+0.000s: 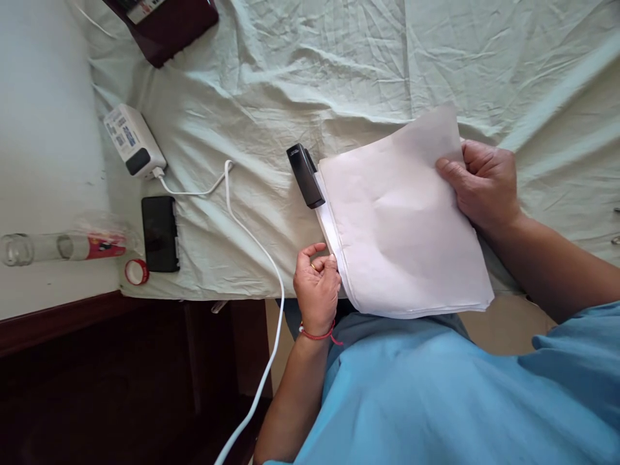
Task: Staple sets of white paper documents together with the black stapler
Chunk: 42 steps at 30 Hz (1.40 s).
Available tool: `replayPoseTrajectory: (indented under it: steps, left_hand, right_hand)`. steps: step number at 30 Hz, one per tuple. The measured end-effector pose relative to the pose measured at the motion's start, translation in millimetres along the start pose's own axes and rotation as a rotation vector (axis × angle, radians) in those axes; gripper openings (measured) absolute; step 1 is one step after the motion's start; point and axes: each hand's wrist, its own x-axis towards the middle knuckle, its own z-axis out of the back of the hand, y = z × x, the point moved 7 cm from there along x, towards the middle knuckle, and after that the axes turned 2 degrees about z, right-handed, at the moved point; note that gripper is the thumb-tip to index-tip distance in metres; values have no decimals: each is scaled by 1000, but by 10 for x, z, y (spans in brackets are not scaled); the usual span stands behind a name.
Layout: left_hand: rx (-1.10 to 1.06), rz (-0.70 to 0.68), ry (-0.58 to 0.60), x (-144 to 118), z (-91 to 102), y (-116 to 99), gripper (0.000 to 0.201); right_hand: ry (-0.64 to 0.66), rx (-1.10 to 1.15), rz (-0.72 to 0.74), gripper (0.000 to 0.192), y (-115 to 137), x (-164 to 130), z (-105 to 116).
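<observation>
A stack of white paper sheets [407, 219] lies tilted over the near edge of the cloth-covered surface, its top sheet curling up at the far right corner. My right hand [487, 181] grips the right edge, thumb on top and the other fingers partly hidden behind. At the lower left edge my left hand [317, 284] is closed, its fingers curled and the thumb and fingertips pinching the sheets. A black stapler [305, 175] sits at the upper left edge of the stack, touching the paper, with neither hand on it.
A pale green cloth [271, 84] covers the surface. To the left are a white boxy device [133, 142] with a plugged-in white cable [261, 248], a black phone [159, 234], a red-rimmed ring-shaped item [136, 272] and a glass bottle [68, 247]. A dark maroon object [169, 29] stands at the back.
</observation>
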Motion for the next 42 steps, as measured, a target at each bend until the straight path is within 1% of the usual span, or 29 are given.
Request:
replayPoseTrajectory:
  steps: [2, 6, 9, 13, 16, 19, 22, 25, 32, 35, 39, 42]
  left_hand:
    - [0, 0, -5, -1, 1, -7, 45]
    - [-20, -5, -25, -10, 12, -15, 47]
    - [-23, -16, -13, -17, 9, -13, 49]
    - [1, -29, 10, -20, -7, 6, 52]
    - [-3, -51, 3, -19, -5, 10, 48]
    - [-15, -50, 11, -13, -4, 17, 46]
    - [-32, -23, 11, -4, 3, 26, 47]
    - [-44, -1, 18, -3, -1, 23, 46]
    - [-51, 10, 26, -13, -6, -4, 46]
    - [-49, 6, 22, -13, 0, -10, 47]
    - [-39, 6, 34, -13, -2, 2, 51]
    - [-26, 13, 47, -11, -5, 22, 55]
  right_hand:
    - [-7, -13, -7, 34, -5, -15, 1]
    - [-14, -47, 28, 33, 30, -27, -5]
    - [-10, -69, 45, 33, 39, -23, -5]
    - [-17, -88, 52, 38, 1, 5, 27]
    - [-39, -28, 36, 39, -62, 49, 69]
    - [-66, 22, 61, 48, -88, 84, 103]
    - [-38, 21, 57, 51, -108, 82, 80]
    - [16, 5, 16, 48, -139, 51, 29]
    - [73, 11, 55, 45, -85, 14, -34]
    - [82, 31, 69, 48, -67, 12, -40]
    - [108, 68, 90, 57, -69, 10, -50]
    - [120, 49, 108, 60, -81, 6, -50]
